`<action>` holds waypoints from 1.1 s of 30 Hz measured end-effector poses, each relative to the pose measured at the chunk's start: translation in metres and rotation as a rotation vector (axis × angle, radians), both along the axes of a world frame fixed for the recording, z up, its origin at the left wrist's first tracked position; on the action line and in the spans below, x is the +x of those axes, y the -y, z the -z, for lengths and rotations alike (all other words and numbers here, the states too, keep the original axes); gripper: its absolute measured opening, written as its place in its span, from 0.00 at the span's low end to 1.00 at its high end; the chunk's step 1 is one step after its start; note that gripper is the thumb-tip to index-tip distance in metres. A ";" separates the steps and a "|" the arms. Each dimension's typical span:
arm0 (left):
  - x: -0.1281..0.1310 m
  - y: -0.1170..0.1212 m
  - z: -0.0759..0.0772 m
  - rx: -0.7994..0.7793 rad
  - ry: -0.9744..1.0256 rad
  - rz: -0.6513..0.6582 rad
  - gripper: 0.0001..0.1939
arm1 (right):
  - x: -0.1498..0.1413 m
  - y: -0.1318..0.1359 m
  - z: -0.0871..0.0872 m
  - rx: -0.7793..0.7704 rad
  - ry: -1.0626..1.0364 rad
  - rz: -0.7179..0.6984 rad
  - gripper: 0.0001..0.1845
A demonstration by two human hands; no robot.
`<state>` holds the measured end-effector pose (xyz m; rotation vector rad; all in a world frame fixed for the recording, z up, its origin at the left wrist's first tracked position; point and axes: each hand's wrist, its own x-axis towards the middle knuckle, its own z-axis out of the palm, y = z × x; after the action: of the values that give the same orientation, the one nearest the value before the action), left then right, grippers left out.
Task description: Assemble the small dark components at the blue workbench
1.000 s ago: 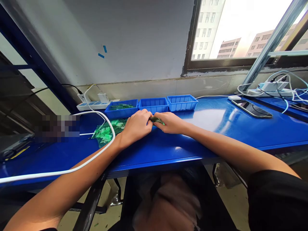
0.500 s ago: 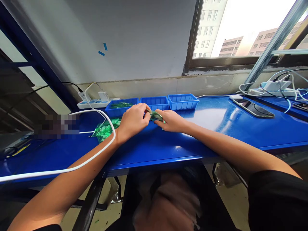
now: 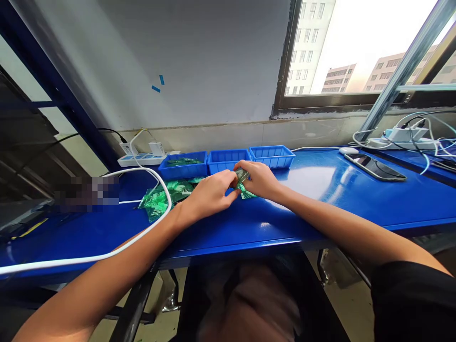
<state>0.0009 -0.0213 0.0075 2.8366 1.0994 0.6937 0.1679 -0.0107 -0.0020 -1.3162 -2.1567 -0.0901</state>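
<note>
Between my two hands, above the front part of the table, is a small crinkled packet of shiny green plastic [image 3: 245,192]. My left hand [image 3: 215,192] has thumb and fingertips closed on the packet's left side. My right hand [image 3: 261,180] pinches it from the right, with curled fingers covering much of it. What the packet contains is hidden. Beside my left wrist lies a heap of similar green plastic packets [image 3: 156,199], partly behind the forearm. Just beyond the hands stands a row of blue bins: a left bin [image 3: 178,173] with green pieces inside, a middle bin [image 3: 224,167] and a right bin [image 3: 274,162].
A white cable [image 3: 89,259] loops across my left forearm. Power strips stand at the back left [image 3: 138,159] and back right [image 3: 381,142], with tangled cords at the right. A phone [image 3: 375,166] lies on the blue table [image 3: 342,204]. A wall and window rise behind.
The hands have come slightly nearer and to the right with the green packet. It now hangs lower, with its green end showing under my right hand. The view has tilted up slightly.
</note>
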 end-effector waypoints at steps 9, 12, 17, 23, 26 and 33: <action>-0.001 -0.005 0.001 -0.012 -0.041 -0.163 0.06 | -0.005 0.002 0.003 0.022 -0.125 -0.149 0.23; -0.004 -0.011 0.002 0.007 -0.072 -0.281 0.07 | -0.010 0.007 0.004 0.080 -0.118 -0.278 0.18; -0.006 -0.014 0.002 0.018 -0.103 -0.278 0.05 | -0.012 0.010 0.006 0.118 -0.049 -0.203 0.09; -0.007 -0.015 0.002 0.039 -0.063 -0.191 0.08 | -0.011 0.009 0.006 0.120 -0.079 -0.227 0.09; -0.007 -0.018 0.004 0.035 -0.099 -0.142 0.09 | -0.010 0.009 0.007 0.117 -0.074 -0.233 0.09; -0.004 -0.017 0.007 0.076 -0.105 -0.148 0.08 | -0.007 0.008 0.006 0.114 -0.062 -0.249 0.11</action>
<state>-0.0027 -0.0047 0.0001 2.9079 1.3386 0.6124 0.1611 -0.0188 -0.0076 -0.9673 -2.2092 -0.0695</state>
